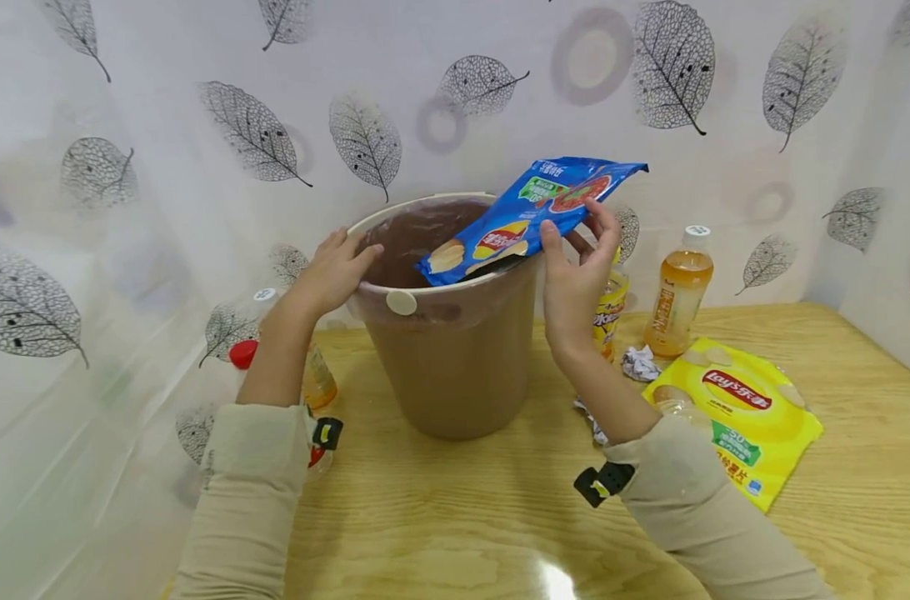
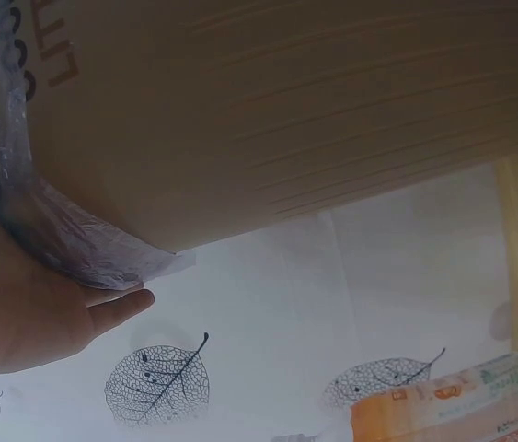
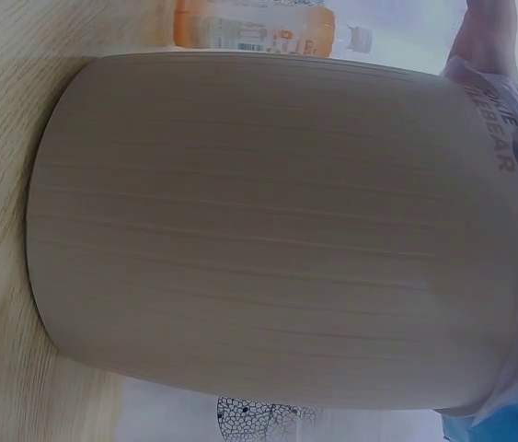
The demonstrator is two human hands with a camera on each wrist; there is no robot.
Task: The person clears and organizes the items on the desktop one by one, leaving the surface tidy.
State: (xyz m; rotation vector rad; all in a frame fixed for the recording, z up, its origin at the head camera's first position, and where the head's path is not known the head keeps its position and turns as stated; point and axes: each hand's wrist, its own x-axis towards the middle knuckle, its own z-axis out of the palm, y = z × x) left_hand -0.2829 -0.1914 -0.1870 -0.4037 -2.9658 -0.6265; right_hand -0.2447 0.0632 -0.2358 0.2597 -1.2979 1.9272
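A brown trash bin with a clear liner stands upright on the wooden table. My left hand grips its rim at the left; in the left wrist view that hand lies against the liner's edge. A blue potato chip bag slants over the right part of the opening, its lower end just inside the rim. My right hand holds the bag by its right side, thumb in front. Only a blue corner of the bag shows in the right wrist view.
Right of the bin are a yellow chip bag, an orange drink bottle, a yellow-labelled bottle and crumpled paper. Left of it, partly behind my arm, stand an orange drink bottle and a red-capped bottle. A leaf-print sheet hangs behind.
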